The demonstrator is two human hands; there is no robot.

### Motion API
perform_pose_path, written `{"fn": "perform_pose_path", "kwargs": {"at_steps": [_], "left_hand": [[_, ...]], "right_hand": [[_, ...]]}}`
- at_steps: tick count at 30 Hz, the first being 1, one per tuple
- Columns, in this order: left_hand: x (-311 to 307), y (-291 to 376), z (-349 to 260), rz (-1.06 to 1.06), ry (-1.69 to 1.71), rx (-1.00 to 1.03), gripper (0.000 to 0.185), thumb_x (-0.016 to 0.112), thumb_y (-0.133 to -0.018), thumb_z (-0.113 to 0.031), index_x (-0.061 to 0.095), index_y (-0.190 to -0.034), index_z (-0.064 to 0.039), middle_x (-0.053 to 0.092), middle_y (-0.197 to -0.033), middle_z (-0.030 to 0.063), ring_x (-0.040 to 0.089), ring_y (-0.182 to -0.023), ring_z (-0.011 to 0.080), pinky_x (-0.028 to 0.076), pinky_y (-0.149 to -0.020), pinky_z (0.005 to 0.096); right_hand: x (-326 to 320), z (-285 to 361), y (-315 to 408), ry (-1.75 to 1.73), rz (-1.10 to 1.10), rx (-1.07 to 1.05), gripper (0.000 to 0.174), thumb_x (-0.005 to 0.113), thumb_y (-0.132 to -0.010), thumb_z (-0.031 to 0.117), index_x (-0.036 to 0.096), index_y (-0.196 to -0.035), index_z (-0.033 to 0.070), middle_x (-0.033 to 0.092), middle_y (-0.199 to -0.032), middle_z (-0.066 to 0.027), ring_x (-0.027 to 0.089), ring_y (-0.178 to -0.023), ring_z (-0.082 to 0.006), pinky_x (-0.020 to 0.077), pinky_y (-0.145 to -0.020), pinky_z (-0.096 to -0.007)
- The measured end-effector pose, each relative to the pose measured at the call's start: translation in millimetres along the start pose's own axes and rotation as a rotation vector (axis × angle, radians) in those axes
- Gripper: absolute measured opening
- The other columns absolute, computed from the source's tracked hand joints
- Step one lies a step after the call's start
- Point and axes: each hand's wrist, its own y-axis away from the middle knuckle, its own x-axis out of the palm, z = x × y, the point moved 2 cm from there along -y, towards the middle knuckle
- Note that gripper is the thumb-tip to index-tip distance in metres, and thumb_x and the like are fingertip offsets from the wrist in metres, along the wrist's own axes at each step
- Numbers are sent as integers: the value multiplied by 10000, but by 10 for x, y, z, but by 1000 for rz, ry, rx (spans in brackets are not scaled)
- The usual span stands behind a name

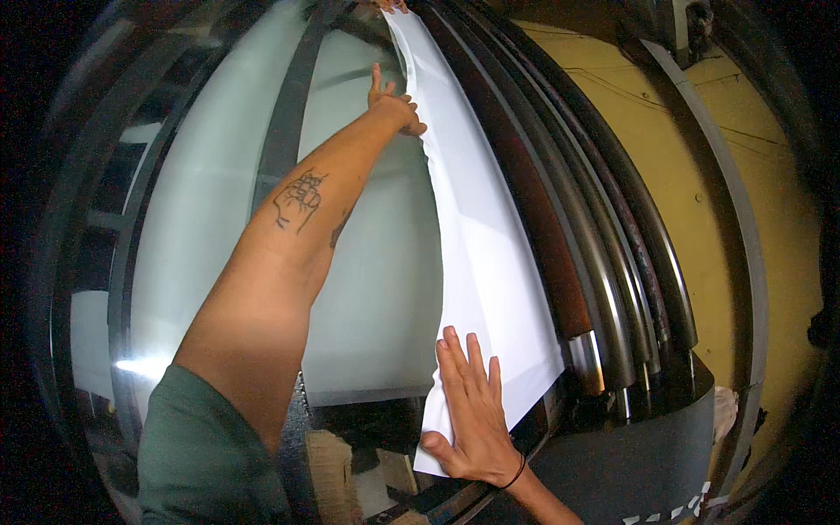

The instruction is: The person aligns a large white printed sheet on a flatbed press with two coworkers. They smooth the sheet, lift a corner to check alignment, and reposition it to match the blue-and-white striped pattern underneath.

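A long white sheet (476, 216), cloth or paper, runs lengthwise from the near side to the far end, its left edge slightly wavy. My right hand (469, 410) rests flat on the near end of the sheet, palm down, a dark band around the wrist. My left arm reaches forward over a pale, glossy panel (374, 262). At the sheet's left edge, farther along, is my left hand (396, 111); some fingers are raised and others touch the edge. Whether they pinch it is unclear. Another person's hand (392, 5) is at the sheet's far end.
Several long dark and metallic rollers (610, 275) lie along the sheet's right side, ending at a dark curved housing (643, 459). Beyond them is a yellow surface (663, 151) with a grey strip (755, 315). A dark bar (282, 125) divides the pale panels at left.
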Motion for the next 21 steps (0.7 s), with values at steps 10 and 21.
{"fn": "perform_pose_path", "kwargs": {"at_steps": [10, 21], "left_hand": [[-181, 54, -152, -10, -20, -26, 702, 345, -919, -669, 305, -1525, -316, 208, -1615, -48, 123, -1504, 285, -176, -1066, 716], [-101, -167, -191, 7, -55, -9, 755, 298, -903, -731, 319, -1522, -298, 220, -1611, -48, 143, -1496, 308, -148, -1069, 729]], "right_hand": [[18, -69, 4, 19, -16, -28, 1112, 398, -840, 790, 130, -1523, -45, 86, -1600, -258, 67, -1460, -494, 72, -1084, -726], [-10, -110, 7, -34, -45, -40, 1074, 424, -867, 744, 134, -1517, -60, 87, -1589, -286, 75, -1464, -484, 80, -1121, -675]]}}
